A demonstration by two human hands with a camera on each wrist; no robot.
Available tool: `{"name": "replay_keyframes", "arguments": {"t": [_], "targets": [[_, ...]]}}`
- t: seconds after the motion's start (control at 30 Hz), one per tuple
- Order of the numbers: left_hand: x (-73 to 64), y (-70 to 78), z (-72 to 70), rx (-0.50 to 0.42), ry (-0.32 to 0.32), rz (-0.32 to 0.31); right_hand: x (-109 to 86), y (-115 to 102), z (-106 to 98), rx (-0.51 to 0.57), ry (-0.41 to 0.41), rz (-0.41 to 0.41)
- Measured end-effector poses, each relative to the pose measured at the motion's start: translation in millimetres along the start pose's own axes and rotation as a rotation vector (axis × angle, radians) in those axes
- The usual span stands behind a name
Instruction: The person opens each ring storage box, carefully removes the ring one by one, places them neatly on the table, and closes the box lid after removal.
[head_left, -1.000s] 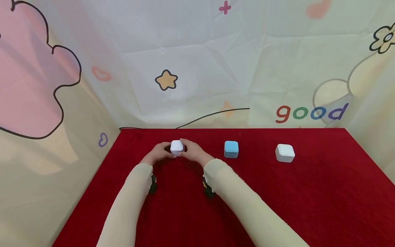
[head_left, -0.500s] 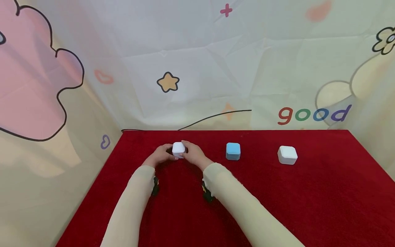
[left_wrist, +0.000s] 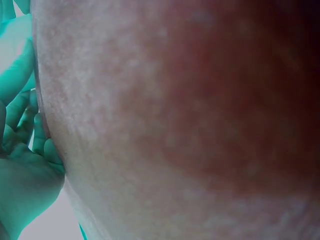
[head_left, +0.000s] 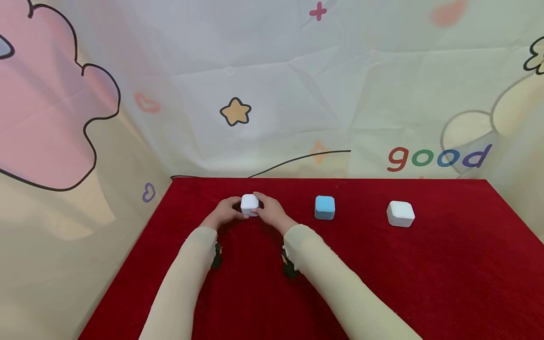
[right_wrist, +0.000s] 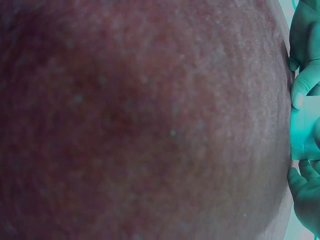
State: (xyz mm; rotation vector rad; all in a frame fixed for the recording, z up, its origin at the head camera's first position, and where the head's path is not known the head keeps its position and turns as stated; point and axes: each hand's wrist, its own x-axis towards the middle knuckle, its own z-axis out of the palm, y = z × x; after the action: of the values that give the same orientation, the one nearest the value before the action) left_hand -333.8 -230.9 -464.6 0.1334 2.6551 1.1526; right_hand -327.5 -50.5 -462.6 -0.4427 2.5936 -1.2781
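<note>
**One white block (head_left: 249, 203) gripped from both sides**

Nearest, two pale sleeves (head_left: 178, 283) reach over the red surface (head_left: 446, 274), with dark wrist pieces (head_left: 290, 266) showing at the inner sides of the cuffs. Beyond them, the left hand (head_left: 226, 211) curls about the white block's left side, thumb low toward its front corner. The right hand (head_left: 273, 212) pinches the other side, thumb toward the front and a finger at the back corner. Gripping it from opposite sides probably steadies it against twisting and leaves its top in sight.

The white block sits directly between both hands, close to the surface's back edge and toward its back left corner. Whether it rests on the cloth or is slightly raised cannot be told; blurred skin fills most of both wrist views.

Right of the right hand, well apart and untouched, stands the blue block (head_left: 325, 208); farther toward the right edge is a second white block (head_left: 401, 214). The three form a rough row along the back edge, perhaps spaced so that hands fit around each. Behind that edge hangs a printed backdrop (head_left: 297, 104).
</note>
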Motion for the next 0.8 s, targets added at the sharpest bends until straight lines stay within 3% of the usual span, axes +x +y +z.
{"name": "replay_keyframes", "arguments": {"t": [0.8], "targets": [[3.9,-0.4,0.1,0.034,-0.022,0.000,3.6,-2.6,0.1,-0.006,-0.039,0.031]]}}
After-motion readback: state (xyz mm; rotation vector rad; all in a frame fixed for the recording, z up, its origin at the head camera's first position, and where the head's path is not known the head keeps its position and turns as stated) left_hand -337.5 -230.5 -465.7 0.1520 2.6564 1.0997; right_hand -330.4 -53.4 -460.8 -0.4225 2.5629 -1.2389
